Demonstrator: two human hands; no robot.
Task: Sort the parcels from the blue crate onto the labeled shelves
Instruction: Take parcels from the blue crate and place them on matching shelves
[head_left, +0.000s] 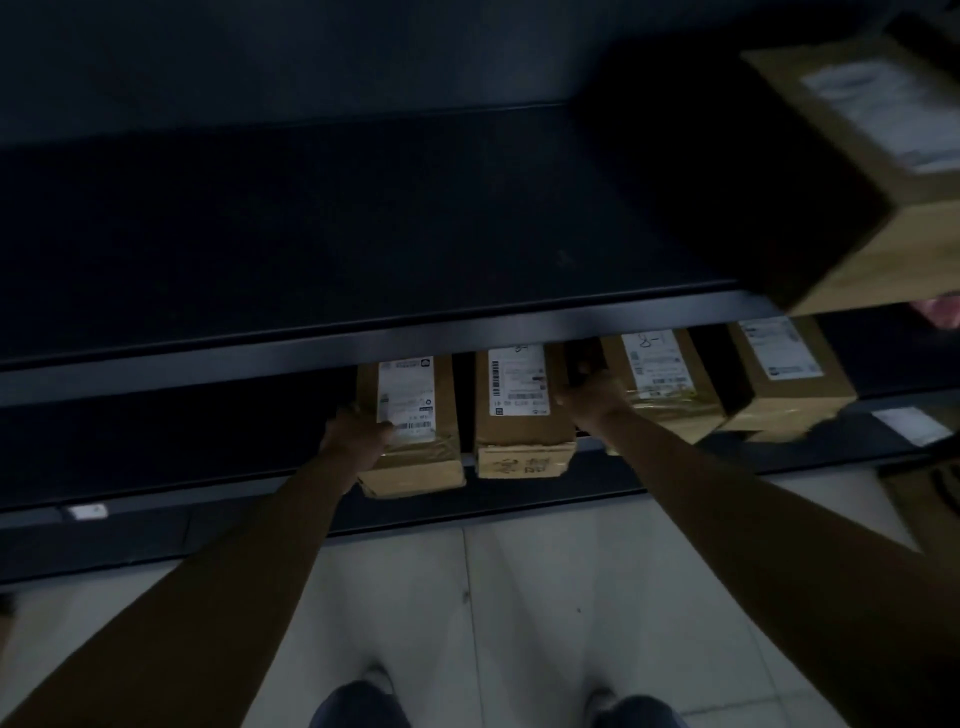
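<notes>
Four brown cardboard parcels with white shipping labels lie side by side on the low dark shelf (156, 488). My left hand (353, 439) grips the left side of the leftmost parcel (415, 457), thumb on its top. My right hand (592, 397) holds the right side of the second parcel (519, 421), its fingers reaching into the dark gap before the third parcel (670, 395). The fourth parcel (789, 379) lies further right. The blue crate is out of view.
The upper shelf (363, 218) juts out above the parcels, its front rail hiding their far ends. A large blurred cardboard box (883, 171) sits at its right end. Small white tags (85, 512) mark the lower shelf's edge. Pale tiled floor (519, 597) lies below.
</notes>
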